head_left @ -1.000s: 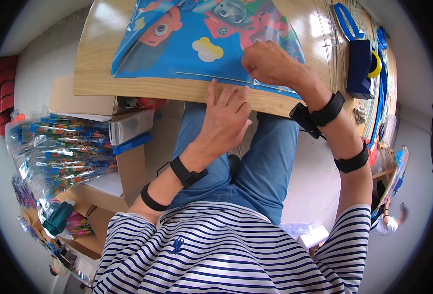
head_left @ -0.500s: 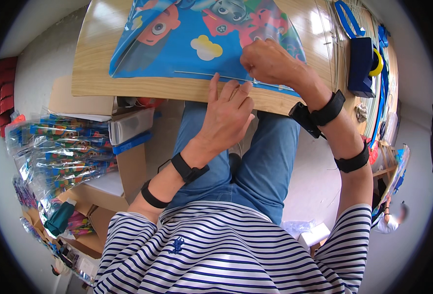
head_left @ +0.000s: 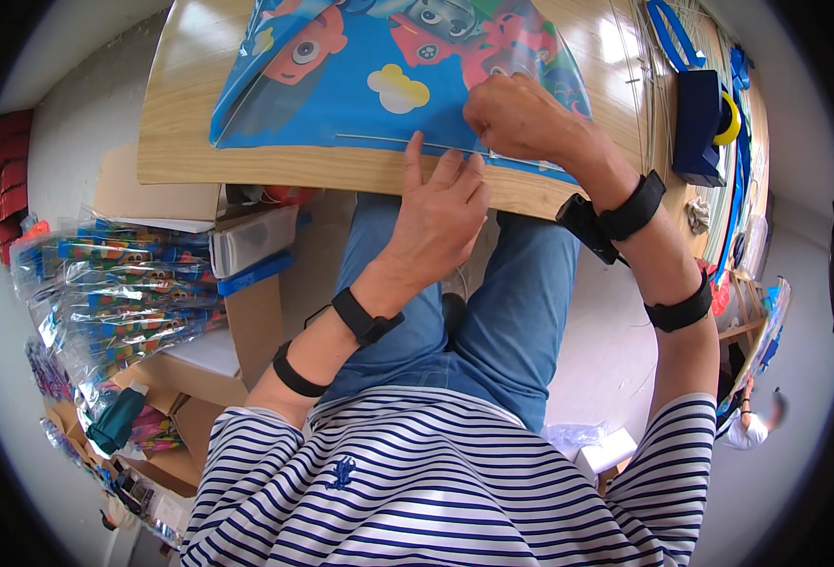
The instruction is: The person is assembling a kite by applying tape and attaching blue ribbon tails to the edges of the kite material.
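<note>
A blue sheet (head_left: 341,109) printed with cartoon figures and a yellow-white cloud lies on the wooden table (head_left: 247,168). Along its near edge runs a thin white rod (head_left: 370,139). My left hand (head_left: 436,213) is at the table's front edge, fingers stretched out, with the index fingertip at the rod. On the sheet, to the right of it, my right hand (head_left: 526,118) rests with fingers curled closed near the rod's right part. Whatever those fingers hold is hidden from view.
A dark blue tape dispenser (head_left: 697,128) with a yellow roll stands on the right side of the table. Thin pale rods (head_left: 636,80) and a blue strap loop (head_left: 674,36) lie beside it. At left, clear-wrapped colourful packs (head_left: 138,293) sit over cardboard boxes (head_left: 255,326).
My left hand has shifted slightly up toward the sheet, its index fingertip now over the rod. My right hand stays almost in place.
</note>
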Demonstrator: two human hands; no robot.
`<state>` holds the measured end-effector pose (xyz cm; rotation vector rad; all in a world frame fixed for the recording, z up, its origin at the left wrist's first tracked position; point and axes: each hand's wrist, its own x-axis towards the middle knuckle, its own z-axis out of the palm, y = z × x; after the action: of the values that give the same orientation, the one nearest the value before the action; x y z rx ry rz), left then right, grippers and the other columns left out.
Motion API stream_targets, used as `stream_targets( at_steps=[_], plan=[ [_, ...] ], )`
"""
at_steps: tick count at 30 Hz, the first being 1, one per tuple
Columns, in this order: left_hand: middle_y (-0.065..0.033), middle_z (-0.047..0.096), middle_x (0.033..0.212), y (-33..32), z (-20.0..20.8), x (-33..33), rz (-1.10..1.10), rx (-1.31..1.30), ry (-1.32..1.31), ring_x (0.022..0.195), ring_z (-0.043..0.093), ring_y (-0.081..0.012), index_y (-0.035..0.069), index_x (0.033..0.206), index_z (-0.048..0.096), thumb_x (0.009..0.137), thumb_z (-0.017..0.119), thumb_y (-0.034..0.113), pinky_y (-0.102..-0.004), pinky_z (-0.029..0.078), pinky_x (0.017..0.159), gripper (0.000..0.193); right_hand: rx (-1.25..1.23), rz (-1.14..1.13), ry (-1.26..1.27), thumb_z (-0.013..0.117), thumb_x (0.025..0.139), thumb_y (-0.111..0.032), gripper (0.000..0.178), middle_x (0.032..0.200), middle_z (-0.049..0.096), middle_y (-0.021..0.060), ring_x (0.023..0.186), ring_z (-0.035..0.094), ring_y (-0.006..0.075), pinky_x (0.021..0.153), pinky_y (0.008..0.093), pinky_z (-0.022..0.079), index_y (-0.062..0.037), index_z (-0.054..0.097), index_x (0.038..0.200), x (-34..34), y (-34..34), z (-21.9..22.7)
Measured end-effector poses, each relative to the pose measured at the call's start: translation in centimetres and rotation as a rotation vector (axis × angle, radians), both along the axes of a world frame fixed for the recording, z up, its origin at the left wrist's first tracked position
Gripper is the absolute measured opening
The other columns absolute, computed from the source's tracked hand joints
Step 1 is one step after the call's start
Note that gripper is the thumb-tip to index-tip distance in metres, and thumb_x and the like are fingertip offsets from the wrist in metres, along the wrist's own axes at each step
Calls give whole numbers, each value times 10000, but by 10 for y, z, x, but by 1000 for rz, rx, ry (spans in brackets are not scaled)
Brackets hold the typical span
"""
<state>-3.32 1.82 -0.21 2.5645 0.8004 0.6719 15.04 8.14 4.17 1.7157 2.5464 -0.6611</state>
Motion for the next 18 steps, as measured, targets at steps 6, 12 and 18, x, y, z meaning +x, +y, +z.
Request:
stream_targets(
  at_steps=[6,12,18],
  plan=[
    [-130,576,1213,0,-3,1,-23,87,76,1128,533,-294,21,909,612,675,772,127,-677,259,1072,302,1,-20,-24,609,635,-47,99,714,646,198,726,627,397,657,461,494,-7,675,697,0,2,-3],
    [-121,577,1174,0,-2,4,-23,97,76,1093,541,-260,21,917,620,666,773,140,-665,270,1075,316,14,-46,-141,636,638,-77,103,724,660,192,761,650,382,677,443,513,-22,689,707,-2,4,-4],
    [-112,574,1121,0,1,9,-9,110,78,1047,547,-255,18,927,620,644,790,149,-659,281,1072,355,68,-97,-65,655,670,-117,94,724,661,159,737,666,362,616,451,520,-52,653,737,5,0,-5]
  ],
)
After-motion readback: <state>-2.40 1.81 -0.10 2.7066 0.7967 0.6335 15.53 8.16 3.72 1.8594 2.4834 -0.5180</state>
